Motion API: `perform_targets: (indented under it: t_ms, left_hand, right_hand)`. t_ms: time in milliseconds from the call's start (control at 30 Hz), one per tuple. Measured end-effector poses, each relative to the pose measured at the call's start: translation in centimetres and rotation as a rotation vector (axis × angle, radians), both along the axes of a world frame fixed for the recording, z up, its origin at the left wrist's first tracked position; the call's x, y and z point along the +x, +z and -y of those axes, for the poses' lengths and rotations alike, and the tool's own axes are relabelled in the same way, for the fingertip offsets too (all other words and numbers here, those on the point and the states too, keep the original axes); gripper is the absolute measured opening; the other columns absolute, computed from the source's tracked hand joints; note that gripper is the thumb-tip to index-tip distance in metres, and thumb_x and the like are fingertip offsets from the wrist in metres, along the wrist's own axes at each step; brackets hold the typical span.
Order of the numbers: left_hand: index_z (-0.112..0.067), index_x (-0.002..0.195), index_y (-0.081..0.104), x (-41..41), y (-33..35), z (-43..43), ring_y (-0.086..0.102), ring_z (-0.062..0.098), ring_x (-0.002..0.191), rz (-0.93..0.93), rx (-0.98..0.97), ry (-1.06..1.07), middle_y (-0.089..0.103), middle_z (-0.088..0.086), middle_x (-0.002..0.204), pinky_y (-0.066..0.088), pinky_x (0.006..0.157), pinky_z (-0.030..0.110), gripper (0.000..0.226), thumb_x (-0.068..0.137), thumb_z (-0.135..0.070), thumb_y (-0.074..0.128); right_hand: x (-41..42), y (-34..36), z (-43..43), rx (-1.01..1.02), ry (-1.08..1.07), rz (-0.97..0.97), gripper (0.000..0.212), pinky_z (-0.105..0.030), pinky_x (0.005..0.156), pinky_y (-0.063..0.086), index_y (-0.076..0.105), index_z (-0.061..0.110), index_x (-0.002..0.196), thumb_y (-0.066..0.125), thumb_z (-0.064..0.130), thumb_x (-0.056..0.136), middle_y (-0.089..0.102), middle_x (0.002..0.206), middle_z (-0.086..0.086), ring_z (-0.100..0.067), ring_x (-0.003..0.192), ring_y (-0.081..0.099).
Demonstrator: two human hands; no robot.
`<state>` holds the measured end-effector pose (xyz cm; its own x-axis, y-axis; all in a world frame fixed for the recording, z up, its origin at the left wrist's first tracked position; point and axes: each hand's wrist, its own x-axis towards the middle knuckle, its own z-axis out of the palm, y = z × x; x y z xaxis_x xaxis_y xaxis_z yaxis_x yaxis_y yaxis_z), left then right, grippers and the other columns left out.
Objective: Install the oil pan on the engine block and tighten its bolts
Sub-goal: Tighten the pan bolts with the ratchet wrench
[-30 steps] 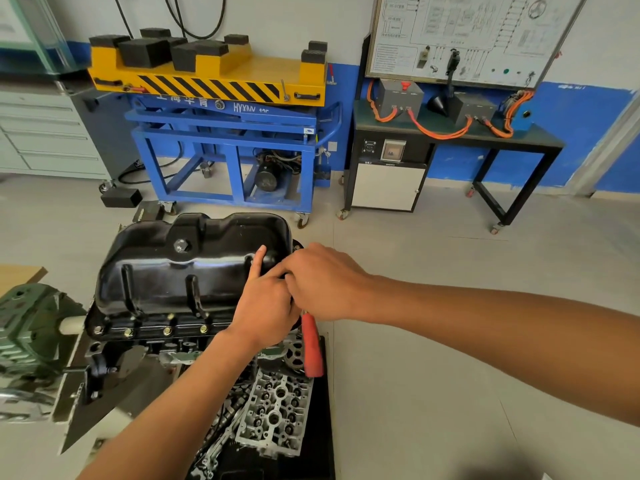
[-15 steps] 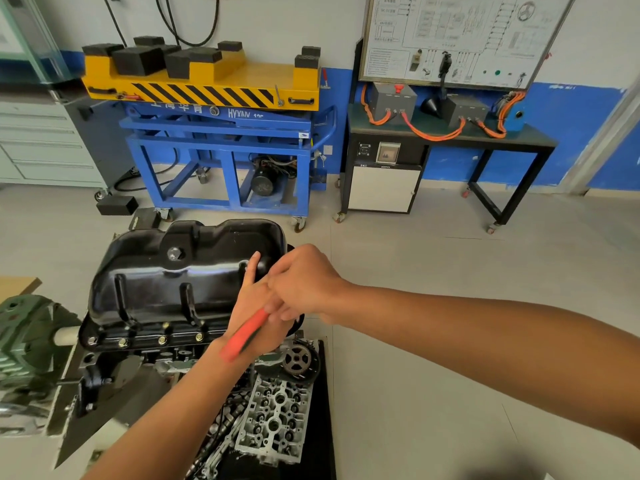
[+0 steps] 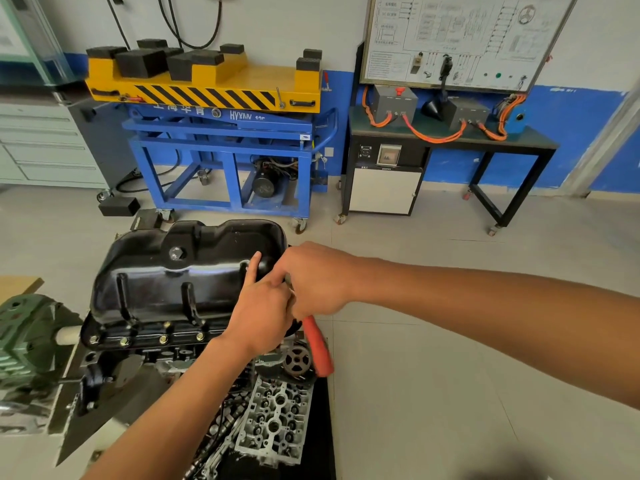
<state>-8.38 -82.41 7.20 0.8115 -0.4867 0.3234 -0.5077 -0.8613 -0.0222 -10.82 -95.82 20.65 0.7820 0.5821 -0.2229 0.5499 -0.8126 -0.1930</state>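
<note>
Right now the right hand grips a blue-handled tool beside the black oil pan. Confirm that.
Wrong colour: in the head view the tool handle is red, not blue. The right hand does grip it beside the black oil pan.

Open floor (image 3: 433, 393) right of oil pan (image 3: 180, 271); cylinder head (image 3: 273, 420) crowds near side, green machine (image 3: 24, 341) blocks left, blue cart (image 3: 225, 161) far.

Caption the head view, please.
Right hand grips a red-handled tool at the end of the glossy black metal oil pan; left hand touches it.
</note>
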Motion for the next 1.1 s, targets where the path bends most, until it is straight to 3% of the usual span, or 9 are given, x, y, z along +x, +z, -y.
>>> perform_targets:
  t_ms: [133,233,367,467,567,700,933,1033,1100]
  left_hand:
    - [-0.011,0.098,0.078,-0.8,0.8,0.1,0.063,0.029,0.115,0.008,-0.158,-0.040,0.075,0.006,0.107,0.013,0.116,0.054,0.032,0.096,-0.030,0.052]
    - [-0.010,0.096,0.077,-0.9,0.9,0.0,0.061,0.023,0.114,0.000,-0.180,-0.072,0.074,0.001,0.107,0.005,0.121,0.054,0.031,0.100,-0.030,0.053]
    - [-0.011,0.085,0.075,-0.9,0.7,-0.2,0.062,0.020,0.106,-0.007,-0.210,-0.106,0.073,-0.001,0.092,0.003,0.123,0.054,0.037,0.103,-0.032,0.050]
    - [-0.014,0.083,0.074,-0.7,0.7,-0.7,0.059,0.014,0.111,-0.021,-0.190,-0.114,0.072,-0.007,0.095,-0.007,0.124,0.046,0.059,0.102,-0.046,0.027]
    - [-0.013,0.077,0.073,-0.7,0.5,-0.9,0.060,0.013,0.111,-0.011,-0.180,-0.112,0.073,-0.006,0.092,-0.011,0.123,0.042,0.064,0.101,-0.047,0.024]
    - [-0.011,0.071,0.071,-0.7,0.1,-0.4,0.062,0.017,0.101,0.038,-0.208,-0.115,0.072,-0.002,0.080,0.006,0.122,0.053,0.058,0.101,-0.041,0.032]
    - [-0.016,0.096,0.075,-0.6,-0.1,-0.2,0.061,0.016,0.104,0.057,-0.264,-0.128,0.072,-0.003,0.089,0.009,0.121,0.057,0.047,0.101,-0.040,0.034]
    - [-0.016,0.096,0.075,-0.6,0.0,0.0,0.062,0.017,0.101,0.097,-0.278,-0.147,0.073,-0.003,0.090,0.012,0.119,0.057,0.040,0.099,-0.035,0.040]
    - [-0.015,0.091,0.074,-0.5,-0.1,0.0,0.063,0.018,0.098,0.120,-0.269,-0.146,0.072,-0.001,0.088,0.012,0.118,0.055,0.030,0.096,-0.028,0.048]
  right_hand:
    - [0.7,0.2,1.6,-0.104,0.089,0.132,0.037,-0.028,0.049,0.038,0.066,0.019,0.112,0.071,0.007,0.077,0.057,0.071,0.006,-0.012,0.064,0.052]
    - [2.0,0.4,3.0,-0.171,0.082,0.267,0.030,-0.027,0.048,0.024,0.059,0.019,0.110,0.061,0.001,0.086,0.044,0.073,0.007,-0.018,0.071,0.051]
    - [3.1,0.4,2.7,-0.276,0.139,0.470,0.024,-0.033,0.065,0.031,0.064,0.015,0.097,0.052,-0.005,0.089,0.055,0.081,-0.004,-0.029,0.084,0.059]
    - [3.3,0.0,2.0,-0.323,0.237,0.568,0.023,-0.034,0.069,0.026,0.065,0.016,0.093,0.050,-0.001,0.091,0.059,0.086,-0.003,-0.025,0.086,0.059]
    - [3.0,0.1,2.2,-0.330,0.309,0.534,0.011,-0.034,0.069,0.026,0.063,0.019,0.094,0.053,0.018,0.095,0.059,0.086,0.000,-0.022,0.087,0.058]
    - [2.6,0.7,2.9,-0.295,0.267,0.423,0.036,-0.029,0.055,0.028,0.049,0.021,0.078,0.057,0.051,0.094,0.046,0.067,0.005,-0.016,0.063,0.047]
    - [2.5,0.6,2.2,-0.177,0.098,0.293,0.047,-0.027,0.047,0.026,0.040,0.020,0.058,0.063,0.044,0.092,0.042,0.055,0.001,-0.015,0.049,0.040]
    - [2.6,-0.3,1.4,-0.046,-0.028,0.152,0.049,-0.028,0.043,0.031,0.041,0.015,0.051,0.064,0.033,0.090,0.038,0.041,0.001,-0.016,0.041,0.037]
    - [2.6,-0.7,0.9,0.046,-0.141,0.061,0.048,-0.027,0.041,0.035,0.046,0.013,0.049,0.063,0.030,0.091,0.043,0.037,0.001,-0.017,0.037,0.044]
